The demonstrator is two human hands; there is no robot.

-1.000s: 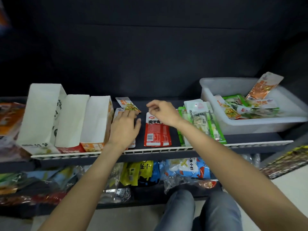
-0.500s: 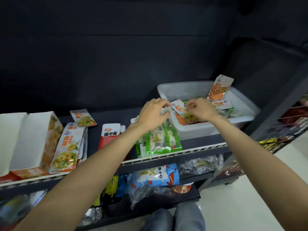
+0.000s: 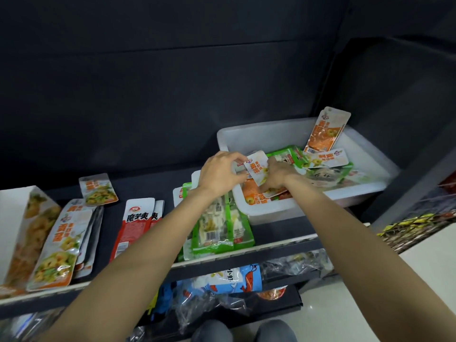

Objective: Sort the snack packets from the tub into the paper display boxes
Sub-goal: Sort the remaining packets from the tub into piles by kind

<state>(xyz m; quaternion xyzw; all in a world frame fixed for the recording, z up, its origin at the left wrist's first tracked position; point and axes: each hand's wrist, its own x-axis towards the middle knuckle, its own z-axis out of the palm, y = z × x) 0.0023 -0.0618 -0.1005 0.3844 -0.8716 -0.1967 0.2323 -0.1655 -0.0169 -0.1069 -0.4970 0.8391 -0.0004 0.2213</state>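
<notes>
The dark shelf (image 3: 153,191) carries a white plastic tub (image 3: 365,183) at its right end, and a paper display box (image 3: 17,218) stands at the far left. Both hands meet over the near left corner of the tub. The left hand (image 3: 219,172) and the right hand (image 3: 277,175) each pinch one white and orange snack packet (image 3: 256,166), held tilted between them above other packets in the tub. Green packets (image 3: 219,228) lie under the left wrist, red packets (image 3: 135,223) beside them.
</notes>
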